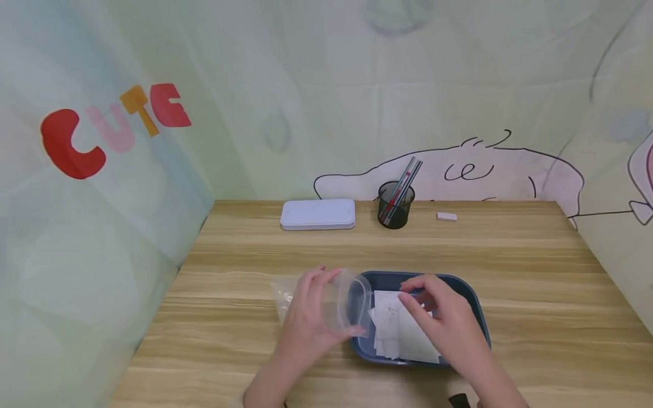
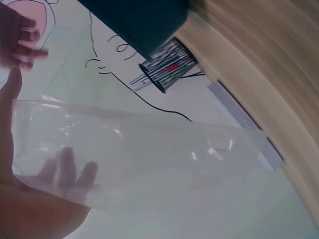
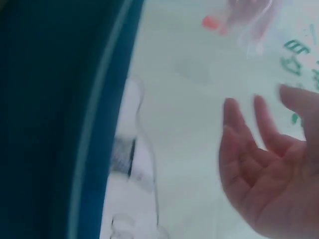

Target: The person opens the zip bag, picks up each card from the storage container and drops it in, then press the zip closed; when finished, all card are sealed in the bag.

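Observation:
In the head view my left hand (image 1: pixel 306 317) grips a clear plastic bag (image 1: pixel 352 303), its mouth spread and facing right, over the left rim of a dark blue tray (image 1: pixel 476 306). Through the film in the left wrist view, fingers show behind the bag (image 2: pixel 164 154). Several white paper sheets (image 1: pixel 418 337) lie overlapping in the tray, one bearing a faint drawing. Above the tray's right half, my right hand (image 1: pixel 444 311) hovers with loosely bent fingers. Nothing shows between the fingers of that hand (image 3: pixel 269 169) in the right wrist view.
Along the back of the wooden table (image 1: pixel 234 255) stand a white flat case (image 1: pixel 317 214), a black mesh cup (image 1: pixel 395 211) of pencils and a small white eraser (image 1: pixel 446 217). A printed cloth backdrop (image 1: pixel 306 102) rises behind. A small black object (image 1: pixel 459 400) shows at the bottom.

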Demonstrator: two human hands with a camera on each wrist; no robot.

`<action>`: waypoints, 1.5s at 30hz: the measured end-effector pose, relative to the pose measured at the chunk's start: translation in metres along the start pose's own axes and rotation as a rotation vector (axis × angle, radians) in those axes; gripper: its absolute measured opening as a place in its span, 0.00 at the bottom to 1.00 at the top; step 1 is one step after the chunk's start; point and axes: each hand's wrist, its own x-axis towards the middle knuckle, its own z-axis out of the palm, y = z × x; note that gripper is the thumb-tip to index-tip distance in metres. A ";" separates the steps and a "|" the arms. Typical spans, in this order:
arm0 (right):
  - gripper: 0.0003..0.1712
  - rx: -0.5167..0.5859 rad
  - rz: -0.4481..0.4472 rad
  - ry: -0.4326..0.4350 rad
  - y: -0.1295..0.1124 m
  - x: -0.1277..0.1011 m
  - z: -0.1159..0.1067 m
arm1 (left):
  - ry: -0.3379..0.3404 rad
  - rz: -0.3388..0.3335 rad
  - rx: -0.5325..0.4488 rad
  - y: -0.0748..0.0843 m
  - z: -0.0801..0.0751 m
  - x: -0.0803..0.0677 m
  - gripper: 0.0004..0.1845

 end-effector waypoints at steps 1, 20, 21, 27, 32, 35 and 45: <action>0.09 -0.055 0.029 -0.006 0.007 0.001 -0.002 | -0.010 -0.031 0.006 -0.002 0.000 0.001 0.56; 0.43 -0.483 0.067 -0.406 0.082 0.008 0.012 | -0.113 -0.112 -0.018 -0.038 0.010 0.009 0.57; 0.44 -0.482 0.065 -0.408 0.083 0.009 0.013 | -0.115 -0.108 -0.024 -0.039 0.010 0.009 0.57; 0.45 -0.461 0.055 -0.412 0.091 0.016 0.018 | -0.121 -0.095 -0.065 -0.043 0.014 0.009 0.57; 0.46 -0.448 0.089 -0.417 0.096 0.022 0.018 | -0.129 -0.097 -0.075 -0.045 0.016 0.010 0.58; 0.44 -0.439 0.105 -0.414 0.098 0.024 0.018 | -0.136 -0.092 -0.082 -0.046 0.017 0.011 0.58; 0.44 -0.392 0.138 -0.375 0.101 0.030 0.024 | -0.133 -0.085 -0.087 -0.045 0.018 0.012 0.57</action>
